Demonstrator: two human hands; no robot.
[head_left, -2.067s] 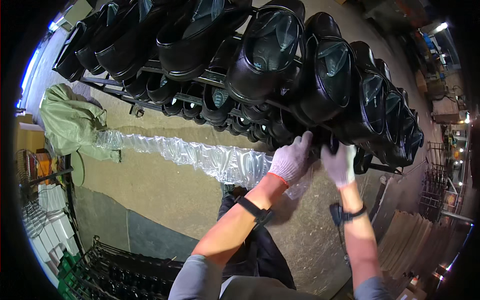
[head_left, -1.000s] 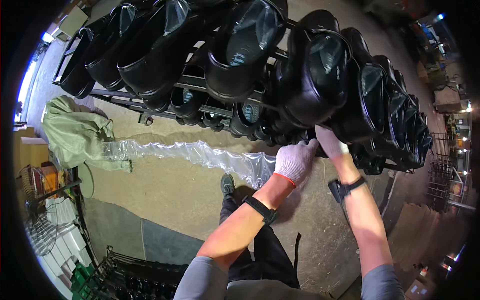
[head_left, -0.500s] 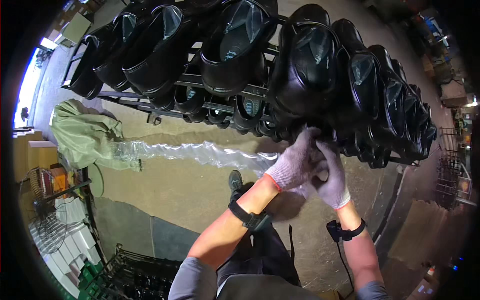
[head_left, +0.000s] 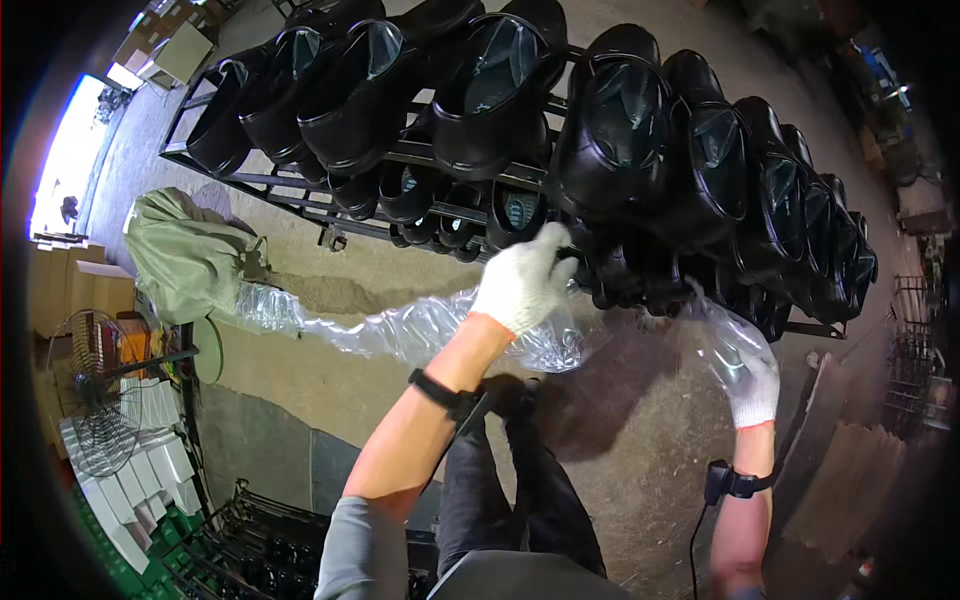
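My left hand (head_left: 522,283), in a white knit glove, is raised beside the lower shoes with its fingers curled. Clear plastic film (head_left: 405,328) hangs at this hand and stretches left in a crumpled strip to a green cloth cover. Farther right, my right hand (head_left: 757,388) is closed on a separate-looking piece of clear plastic (head_left: 722,345), which covers part of its glove. Above both hands stand black shoes (head_left: 618,125) on a metal rack, with clear plastic inside their openings. The left fingertips partly merge with the dark shoes behind them.
The black metal rack (head_left: 400,152) spans the far side, with shoes on upper and lower levels. At left are the green cloth cover (head_left: 180,255), a wire fan (head_left: 95,385) and white boxes (head_left: 130,460). Another dark rack (head_left: 262,545) stands at lower left.
My hands were together below the shoes and are now apart. The left moved left and up; the right moved right and down with plastic. The rack appears slightly shifted in view.
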